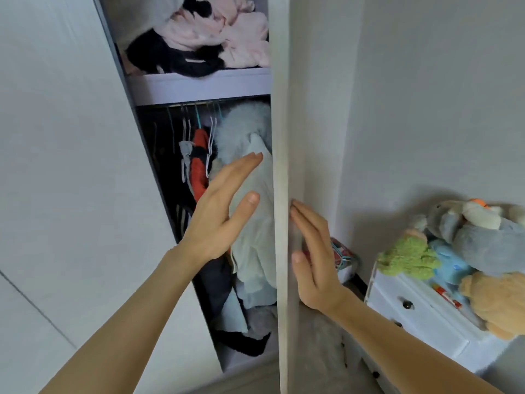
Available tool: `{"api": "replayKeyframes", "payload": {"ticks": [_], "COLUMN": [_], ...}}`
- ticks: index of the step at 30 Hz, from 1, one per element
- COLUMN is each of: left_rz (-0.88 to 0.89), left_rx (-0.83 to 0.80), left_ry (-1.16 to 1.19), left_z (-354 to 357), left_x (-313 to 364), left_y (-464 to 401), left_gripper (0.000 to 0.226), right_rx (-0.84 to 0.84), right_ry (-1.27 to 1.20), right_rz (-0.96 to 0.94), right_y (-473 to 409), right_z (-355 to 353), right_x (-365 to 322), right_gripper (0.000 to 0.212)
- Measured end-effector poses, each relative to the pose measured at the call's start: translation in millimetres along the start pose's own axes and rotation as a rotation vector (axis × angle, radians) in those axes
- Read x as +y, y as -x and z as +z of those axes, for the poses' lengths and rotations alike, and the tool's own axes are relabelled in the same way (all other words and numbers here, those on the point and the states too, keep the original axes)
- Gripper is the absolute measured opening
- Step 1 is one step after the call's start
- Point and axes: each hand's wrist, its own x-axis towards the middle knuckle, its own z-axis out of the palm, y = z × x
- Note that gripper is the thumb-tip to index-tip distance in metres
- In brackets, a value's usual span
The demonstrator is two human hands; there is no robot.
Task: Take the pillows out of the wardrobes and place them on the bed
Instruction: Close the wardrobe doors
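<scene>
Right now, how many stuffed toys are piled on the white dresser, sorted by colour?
Grey: 1, the stuffed toy on top of the pile
Green: 1, at the left
Blue: 1, in the middle
Tan: 1, at the front
Total: 4 that I can tell apart on the white dresser; the pile runs off the right edge, so more may be hidden.
</scene>
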Motion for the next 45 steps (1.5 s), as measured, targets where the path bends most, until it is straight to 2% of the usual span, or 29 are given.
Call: {"api": "replayKeyframes", "payload": {"ticks": [3, 7, 10, 14, 17, 22, 26, 35, 38, 45], "left_rz": [-0.041, -0.211, -0.363, -0.610, -0.703, -0.766, -0.825, -0.799, -0.818, -0.921], "left_rx": [0.058, 0.206, 0.362, 0.383, 0.381, 0.421, 0.488, 0.672, 0.682, 0.653], "left_ry": [-0.097, -0.307, -0.512, -0.684, -0.722, -0.640, -0.503, -0.235, -0.188, -0.135], "left_z": [-27, -54, -76, -94, -102, -102, -101, -85, -86, -90], "left_x": [-5, -29, -57, -88, -111, -142, -166, -188, -189, -187], "left_y": [12, 25, 24, 12, -4, -23, -34, -43, -44, -47], "left_gripper": [0.059, 0.049, 0.062, 0.087, 0.080, 0.066, 0.052, 0.009, 0.019, 0.020], "right_rx": [-0.087, -0.171, -0.211, -0.290, -0.352, -0.404, -0.373, -0.286, -0.270, -0.222], "right_ry": [-0.039, 0.017, 0.084, 0.265, 0.354, 0.414, 0.373, 0.310, 0.306, 0.288], "right_rz": [-0.088, -0.195, -0.237, -0.296, -0.316, -0.306, -0.282, -0.299, -0.308, -0.320], "right_y": [-9, -25, -41, -57, -68, -82, -92, -96, -96, -96], "right_z": [38, 95, 134, 165, 188, 211, 226, 238, 243, 249], "right_x": [6, 24, 38, 59, 76, 99, 113, 130, 132, 134], "right_gripper": [0.042, 0.044, 0.046, 0.053, 0.056, 0.060, 0.055, 0.054, 0.054, 0.052]}}
